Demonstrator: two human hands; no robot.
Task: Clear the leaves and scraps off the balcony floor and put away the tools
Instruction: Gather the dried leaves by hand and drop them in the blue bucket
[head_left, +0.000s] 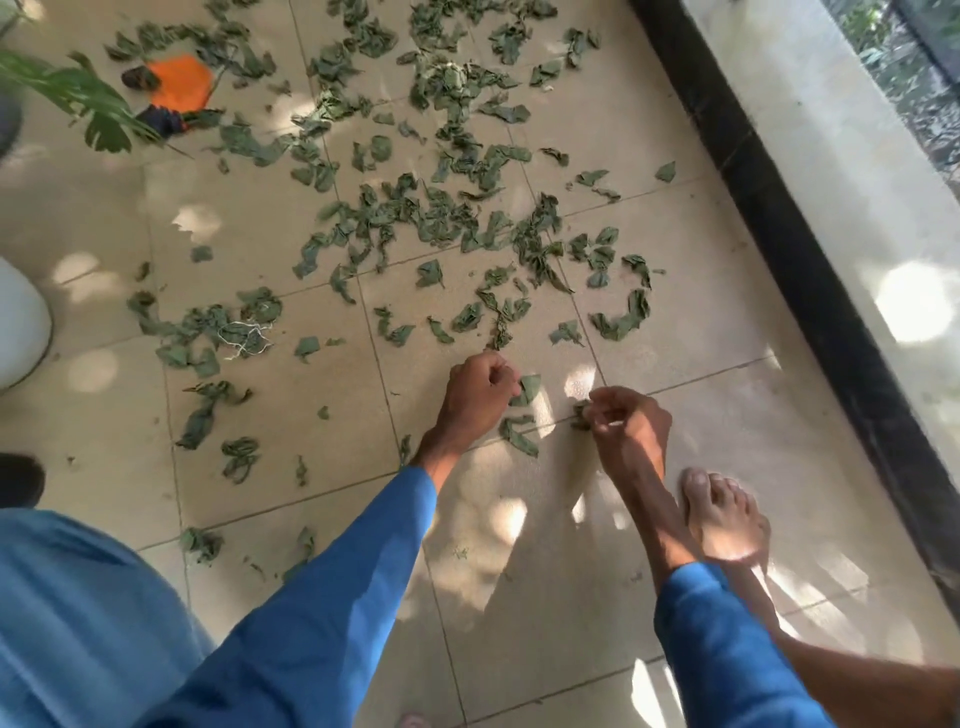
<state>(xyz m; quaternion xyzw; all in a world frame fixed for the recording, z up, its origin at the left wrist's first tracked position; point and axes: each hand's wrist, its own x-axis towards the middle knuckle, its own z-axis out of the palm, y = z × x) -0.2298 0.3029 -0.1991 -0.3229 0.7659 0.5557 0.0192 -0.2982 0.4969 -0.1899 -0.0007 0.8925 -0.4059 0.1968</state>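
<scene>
Right hand (628, 421) was low, fingertips pinched on a leaf scrap (581, 415). Left hand (480, 395) was curled, and I couldn't tell what it held. Leaves (441, 218) littered the floor (270, 483) from nine to one o'clock. Better, I'd judge, to rake them into one heap before lifting.

Leaves (441, 218) litter the tiles from 10 to 1 o'clock; bare floor (519, 597) lies open at 6. A black kerb (779, 234) walls off 3 o'clock (a white pot (21, 322) crowds 9), a bare foot (722, 519) at 4.
</scene>
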